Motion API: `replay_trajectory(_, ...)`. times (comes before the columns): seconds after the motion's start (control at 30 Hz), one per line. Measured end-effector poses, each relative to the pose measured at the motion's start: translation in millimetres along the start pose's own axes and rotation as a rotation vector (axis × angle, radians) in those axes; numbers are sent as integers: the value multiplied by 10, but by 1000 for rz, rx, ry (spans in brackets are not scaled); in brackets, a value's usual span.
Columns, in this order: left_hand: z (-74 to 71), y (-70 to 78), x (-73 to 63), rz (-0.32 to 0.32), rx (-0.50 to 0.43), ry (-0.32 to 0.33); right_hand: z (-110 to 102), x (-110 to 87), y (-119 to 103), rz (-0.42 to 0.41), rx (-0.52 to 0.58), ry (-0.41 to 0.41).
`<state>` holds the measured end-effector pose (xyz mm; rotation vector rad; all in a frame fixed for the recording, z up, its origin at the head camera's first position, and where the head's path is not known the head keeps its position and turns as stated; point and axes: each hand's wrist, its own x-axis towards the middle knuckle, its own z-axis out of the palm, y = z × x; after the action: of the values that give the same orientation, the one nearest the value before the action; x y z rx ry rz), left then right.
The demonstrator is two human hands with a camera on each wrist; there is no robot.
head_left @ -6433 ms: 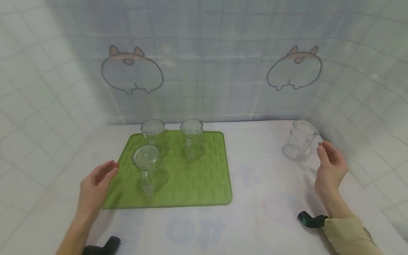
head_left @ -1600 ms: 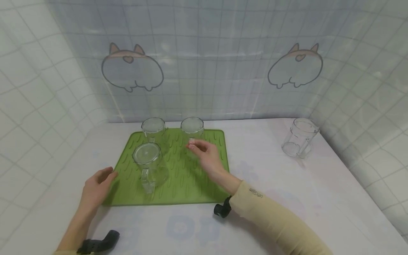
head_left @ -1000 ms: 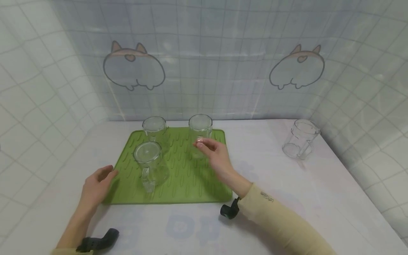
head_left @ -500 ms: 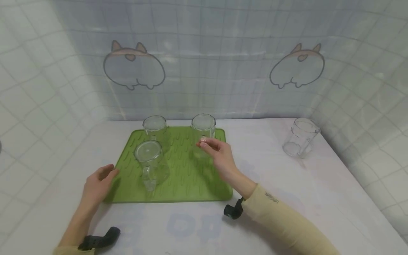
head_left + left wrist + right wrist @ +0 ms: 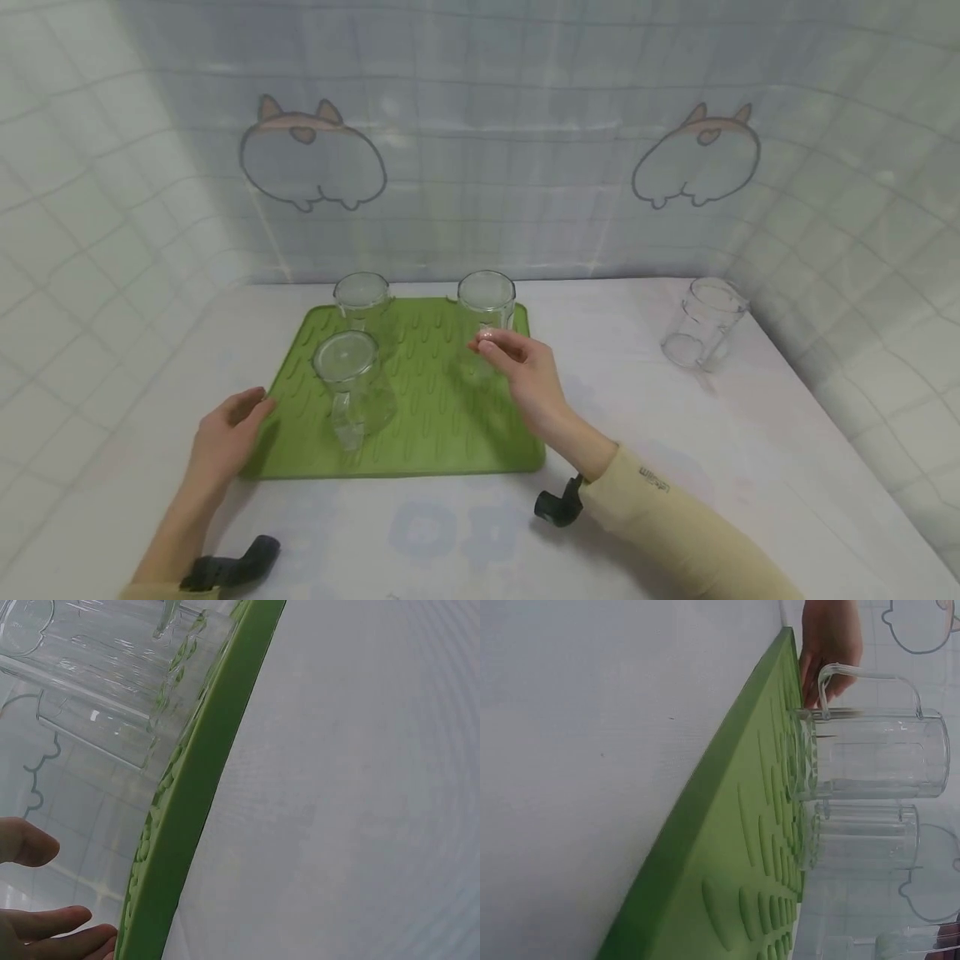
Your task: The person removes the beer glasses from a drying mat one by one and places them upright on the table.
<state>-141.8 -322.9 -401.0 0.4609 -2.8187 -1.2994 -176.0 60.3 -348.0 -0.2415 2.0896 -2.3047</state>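
Note:
My right hand (image 5: 528,375) pinches the handle of a clear glass mug (image 5: 487,292) at the back right of a green ridged mat (image 5: 442,417). In the right wrist view that mug (image 5: 915,941) shows only partly, at the lower right corner with fingertips beside it. A second glass mug (image 5: 362,300) stands at the mat's back left. In front of it is a third mug (image 5: 352,392), its handle towards me. Beside the mat's left edge my left hand (image 5: 228,433) holds nothing; its fingers (image 5: 45,924) and thumb lie apart, fingertips close to the mat's edge.
Another clear glass mug (image 5: 701,325) stands on the white table cover (image 5: 637,358) at the back right, off the mat. A checked curtain (image 5: 510,183) with cartoon animal drawings closes off the back and sides. Dark wrist cameras (image 5: 558,504) sit on both wrists.
My right hand has come from beside the far right mug to the mat's back right mug, and has shifted that mug a little rightward. The left hand has barely moved.

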Motion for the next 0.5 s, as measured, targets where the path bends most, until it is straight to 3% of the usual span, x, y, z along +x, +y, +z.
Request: replay_trajectory(0.5, 12, 15, 11, -35, -1, 7, -68, -102, -23, -8, -12, 12)
